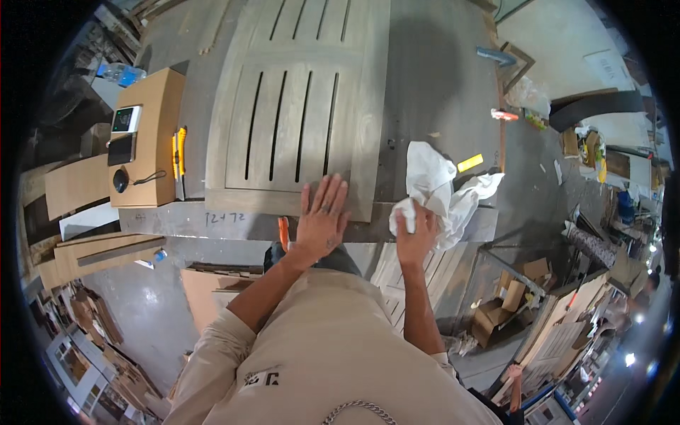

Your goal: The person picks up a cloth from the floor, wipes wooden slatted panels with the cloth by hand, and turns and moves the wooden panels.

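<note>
A grey-brown wooden cabinet door (237,142) with long dark slots lies flat on the workbench (425,85). My left hand (322,216) rests flat near the door's front edge, fingers stretched out and holding nothing. To the right of the door, my right hand (416,234) is closed on a white cloth (428,170). Part of the cloth is bunched under the fingers, and the rest spreads over the bench and its front edge. Just beyond the cloth lies a small yellow block (469,163).
At the left of the bench, a cardboard box (152,127) carries small devices. A yellow utility knife (180,159) lies beside it. An orange-handled tool (284,231) sticks out by the front edge. Boards (99,255) stand at lower left; open cartons (499,312) lie at lower right.
</note>
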The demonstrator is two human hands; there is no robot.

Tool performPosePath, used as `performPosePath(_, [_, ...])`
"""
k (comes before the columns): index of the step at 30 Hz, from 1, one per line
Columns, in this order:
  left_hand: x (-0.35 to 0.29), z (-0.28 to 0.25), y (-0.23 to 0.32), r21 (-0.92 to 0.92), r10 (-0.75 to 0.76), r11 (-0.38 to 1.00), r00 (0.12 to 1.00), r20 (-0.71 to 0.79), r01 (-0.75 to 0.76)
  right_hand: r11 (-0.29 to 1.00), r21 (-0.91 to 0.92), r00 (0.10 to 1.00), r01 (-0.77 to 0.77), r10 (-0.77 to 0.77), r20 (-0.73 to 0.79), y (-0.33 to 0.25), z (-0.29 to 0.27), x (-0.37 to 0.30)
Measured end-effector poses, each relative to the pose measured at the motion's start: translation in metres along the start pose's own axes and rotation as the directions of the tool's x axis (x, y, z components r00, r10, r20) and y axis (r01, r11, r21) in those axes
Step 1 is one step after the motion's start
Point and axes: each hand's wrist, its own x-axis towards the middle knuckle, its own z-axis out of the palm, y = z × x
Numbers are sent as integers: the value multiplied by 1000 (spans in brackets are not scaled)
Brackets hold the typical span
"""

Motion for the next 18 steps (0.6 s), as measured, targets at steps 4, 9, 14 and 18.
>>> performPosePath(4, [-7, 4, 3, 12, 63, 998, 992, 109, -64, 970, -86, 966, 229, -215, 142, 1, 3, -32])
performPosePath(9, [0, 3, 8, 6, 77, 997, 991, 108, -78, 948, -25, 943, 317, -313, 118, 23, 12, -43])
performPosePath(14, [7, 1, 18, -41, 5, 999, 998, 64, -2, 940, -91, 940, 328, -316, 130, 19, 17, -31])
performPosePath(18, [6, -13, 4, -191, 194, 963, 981, 12, -188, 983, 90, 987, 162, -163, -6, -15, -8, 3])
